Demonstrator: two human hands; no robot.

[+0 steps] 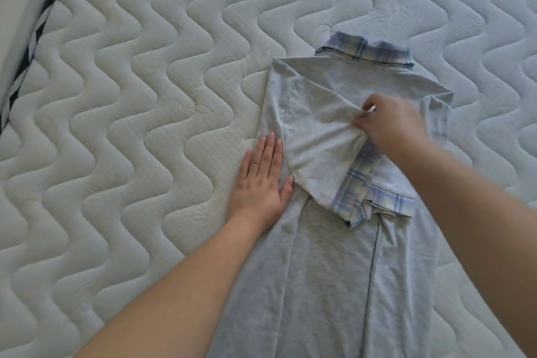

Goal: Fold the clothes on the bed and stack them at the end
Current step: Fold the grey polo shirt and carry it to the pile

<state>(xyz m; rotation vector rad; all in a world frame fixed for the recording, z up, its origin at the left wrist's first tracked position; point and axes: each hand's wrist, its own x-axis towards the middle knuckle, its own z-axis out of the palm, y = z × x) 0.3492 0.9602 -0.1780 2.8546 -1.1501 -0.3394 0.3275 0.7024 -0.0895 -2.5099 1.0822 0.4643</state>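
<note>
Grey cotton shirt (325, 256) lies collar-away on the mattress (130, 96), soft, light and limp, so we pin its side fold with our flat left hand (261, 180) while our right hand (389, 122) pinches the folded-in sleeve (319, 142), best held near its plaid cuff.

The left hand (263, 177) lay flat, palm down, fingers straight and close together pointing far, thumb spread to the right — its bare forearm ran back toward the near left corner. The right hand (389, 122) was curled, knuckles up, fingertips and thumb pinching cloth at its left side — its forearm stretched back to the near right.
</note>
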